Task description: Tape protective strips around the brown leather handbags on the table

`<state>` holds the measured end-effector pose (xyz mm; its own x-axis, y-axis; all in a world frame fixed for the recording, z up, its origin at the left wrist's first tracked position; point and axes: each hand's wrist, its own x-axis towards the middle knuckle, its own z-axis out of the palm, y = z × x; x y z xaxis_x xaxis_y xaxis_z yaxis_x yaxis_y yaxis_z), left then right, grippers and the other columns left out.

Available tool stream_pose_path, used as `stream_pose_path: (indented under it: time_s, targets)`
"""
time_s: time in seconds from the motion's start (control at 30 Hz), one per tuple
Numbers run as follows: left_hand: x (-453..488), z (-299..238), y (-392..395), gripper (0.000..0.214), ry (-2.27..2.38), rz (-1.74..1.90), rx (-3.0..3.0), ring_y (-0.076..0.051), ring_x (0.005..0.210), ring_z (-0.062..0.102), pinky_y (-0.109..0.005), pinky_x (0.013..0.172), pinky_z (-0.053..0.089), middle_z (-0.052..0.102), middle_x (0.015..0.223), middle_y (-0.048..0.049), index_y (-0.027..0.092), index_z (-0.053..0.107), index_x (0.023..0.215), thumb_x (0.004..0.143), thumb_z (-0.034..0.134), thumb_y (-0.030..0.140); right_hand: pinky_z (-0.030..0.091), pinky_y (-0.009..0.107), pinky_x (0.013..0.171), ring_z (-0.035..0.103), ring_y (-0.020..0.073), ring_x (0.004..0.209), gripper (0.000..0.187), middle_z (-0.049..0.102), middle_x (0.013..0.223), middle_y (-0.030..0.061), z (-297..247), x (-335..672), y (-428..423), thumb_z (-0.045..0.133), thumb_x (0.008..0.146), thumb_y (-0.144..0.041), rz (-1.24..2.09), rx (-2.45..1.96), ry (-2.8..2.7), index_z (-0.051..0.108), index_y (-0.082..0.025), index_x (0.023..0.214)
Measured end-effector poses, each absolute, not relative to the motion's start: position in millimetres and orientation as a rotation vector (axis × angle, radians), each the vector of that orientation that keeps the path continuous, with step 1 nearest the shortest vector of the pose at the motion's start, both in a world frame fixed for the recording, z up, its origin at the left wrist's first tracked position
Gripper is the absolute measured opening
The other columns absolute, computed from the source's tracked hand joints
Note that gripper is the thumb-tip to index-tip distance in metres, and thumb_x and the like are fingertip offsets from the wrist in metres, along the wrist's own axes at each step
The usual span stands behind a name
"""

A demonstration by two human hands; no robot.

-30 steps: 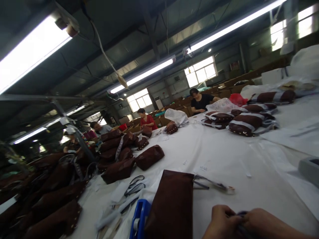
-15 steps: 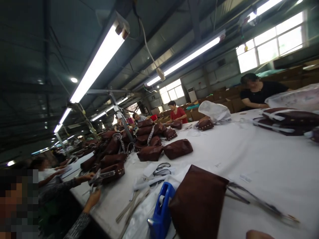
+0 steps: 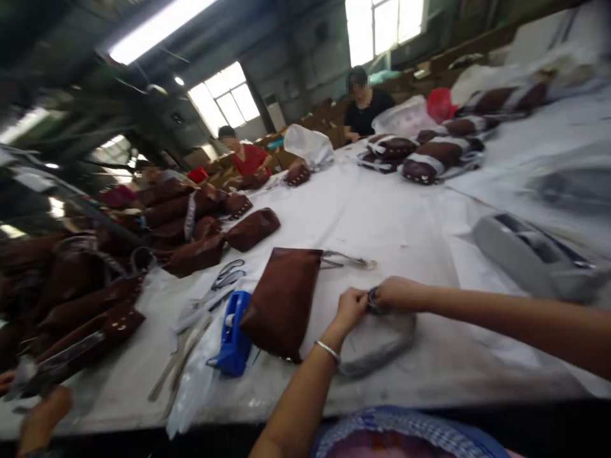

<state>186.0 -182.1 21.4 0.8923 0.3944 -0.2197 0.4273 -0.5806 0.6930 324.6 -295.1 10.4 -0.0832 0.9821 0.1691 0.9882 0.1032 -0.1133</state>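
Note:
Close together over the white-covered table, my left hand (image 3: 352, 308) and my right hand (image 3: 394, 293) are both closed on a bag strap (image 3: 382, 356). Its greyish length loops down and rests on the table below my hands, somewhat blurred. The part between my fingers is dark and mostly hidden. Just left of my left hand lies a brown leather bag (image 3: 285, 299), with thin grey straps (image 3: 346, 259) stretching out from its upper right corner. A blue tape dispenser (image 3: 233, 337) stands against the bag's left side.
Brown bags (image 3: 191, 213) are heaped at the left, where a co-worker's hand (image 3: 45, 413) shows. A large grey tape dispenser (image 3: 529, 254) stands at right. Wrapped bags (image 3: 434, 159) lie farther back. Loose strips (image 3: 181, 356) and clear plastic (image 3: 193, 394) lie left of the blue dispenser.
My view has swung right and downward. Both my hands and the strap now show, where only part of a hand appeared at the bottom edge before. The grey dispenser has come into view.

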Motion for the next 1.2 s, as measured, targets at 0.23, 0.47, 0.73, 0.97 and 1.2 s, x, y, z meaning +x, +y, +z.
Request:
stream_pose_path:
  time_s: [0.23,0.47,0.73,0.97,1.2]
  targets:
    - [189.7,-1.0,-173.5,0.027,0.505,-0.052,2.333,-0.015,0.093,0.063,-0.026,0.086,0.047,0.075,0.092,-0.004,0.017,0.074,0.083,0.093,0.049,0.024,0.039,0.027,0.064,0.061,0.0153,0.075,0.014,0.07,0.079,-0.0005,6.6,347.2,-289.6,0.062,0.085,-0.008,0.236,-1.731,-2.659,0.07,-0.02,0.085]
    - [201.6,8.3,-168.1,0.033,0.407,-0.1,2.364,-0.014,0.088,0.067,-0.019,0.076,0.049,0.078,0.104,-0.0026,0.019,0.076,0.106,0.096,0.047,0.031,0.042,0.029,0.068,0.062,0.0163,0.078,0.017,0.069,0.081,0.0021,-1.6,342.0,-289.8,0.056,0.085,-0.005,0.133,-1.556,-2.769,0.068,-0.017,0.084]
    - [207.8,13.1,-166.9,0.028,0.318,-0.113,2.484,-0.017,0.087,0.066,-0.023,0.082,0.048,0.077,0.093,-0.0035,0.022,0.079,0.102,0.084,0.058,0.018,0.053,0.031,0.079,0.066,0.0178,0.093,0.027,0.072,0.102,0.0069,-4.6,334.7,-314.0,0.054,0.089,-0.004,-0.012,-1.704,-2.521,0.069,-0.019,0.106]
    - [201.9,11.4,-173.3,0.029,0.367,-0.038,2.547,-0.018,0.093,0.065,-0.025,0.087,0.048,0.073,0.102,-0.0065,0.023,0.077,0.108,0.087,0.057,0.025,0.056,0.037,0.09,0.064,0.0243,0.105,0.038,0.069,0.118,0.0109,0.4,293.3,-359.0,0.056,0.093,-0.014,-0.176,-2.087,-1.927,0.059,-0.018,0.131]
    - [206.9,18.2,-163.2,0.031,0.326,-0.141,2.568,-0.017,0.093,0.067,-0.025,0.086,0.05,0.076,0.102,-0.0047,0.022,0.076,0.109,0.084,0.058,0.021,0.056,0.033,0.082,0.065,0.0232,0.105,0.043,0.068,0.117,0.0096,-8.7,269.4,-340.9,0.048,0.091,-0.003,-0.145,-2.202,-1.822,0.061,-0.019,0.129]
